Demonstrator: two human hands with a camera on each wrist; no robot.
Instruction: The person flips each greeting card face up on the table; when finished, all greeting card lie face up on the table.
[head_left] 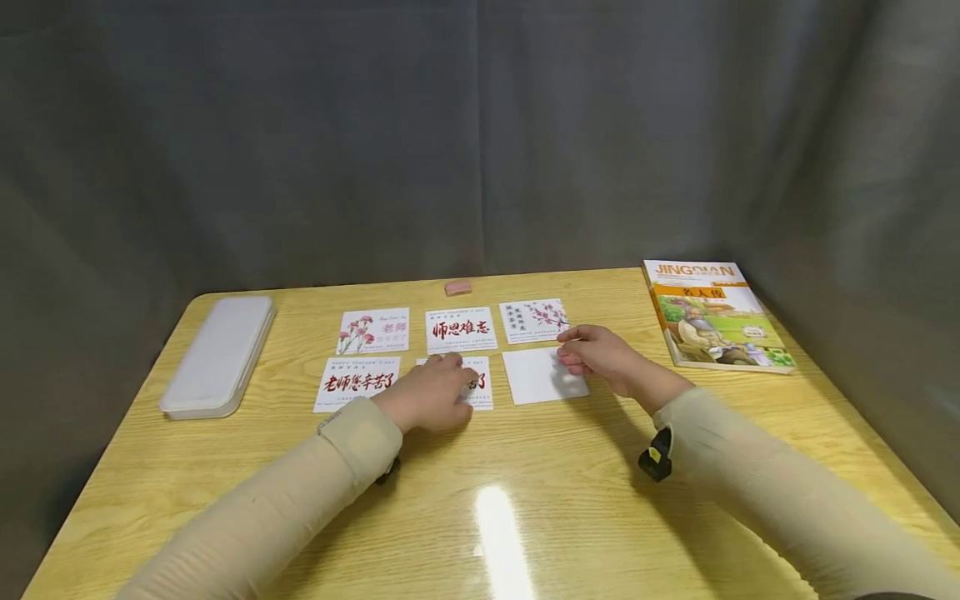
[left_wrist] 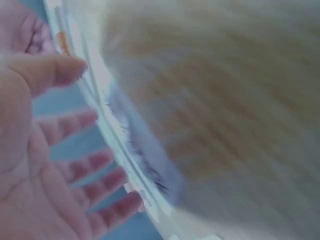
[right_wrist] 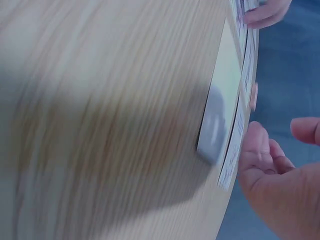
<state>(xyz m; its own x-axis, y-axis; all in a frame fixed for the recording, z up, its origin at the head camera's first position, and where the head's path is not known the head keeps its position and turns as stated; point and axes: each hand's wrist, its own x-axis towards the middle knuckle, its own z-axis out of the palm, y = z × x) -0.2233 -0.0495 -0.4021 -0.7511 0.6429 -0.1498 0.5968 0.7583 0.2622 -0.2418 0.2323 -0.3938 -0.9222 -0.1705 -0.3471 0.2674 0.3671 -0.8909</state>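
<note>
So: six cards on the desk, a hand on each of two

Basically there's a two-by-three grid of square white greeting cards on the pale wooden desk (head_left: 480, 500). The left hand (head_left: 431, 398) rests on the middle card of the near row, the one with red brush lettering (head_left: 480, 385), fingers laid loosely over it, not clenched. The wrist view shows those fingers spread and straight.

The right hand (head_left: 600, 357) sits at the far right corner of the blank white card (head_left: 542, 377), the last one in the near row. Its fingers look drawn together at the card's edge, but whether they actually pinch it, I can't tell. That card lies just left of the hand and under its fingertips, flat, and the right hand is clearly the nearer one to it.

Containers: a long white plastic case (head_left: 219, 354) lies closed at the left edge, contents hidden. A picture book with an orange cover (head_left: 714, 315) lies to the right, and a small pink eraser (head_left: 457, 287) behind the cards.
</note>
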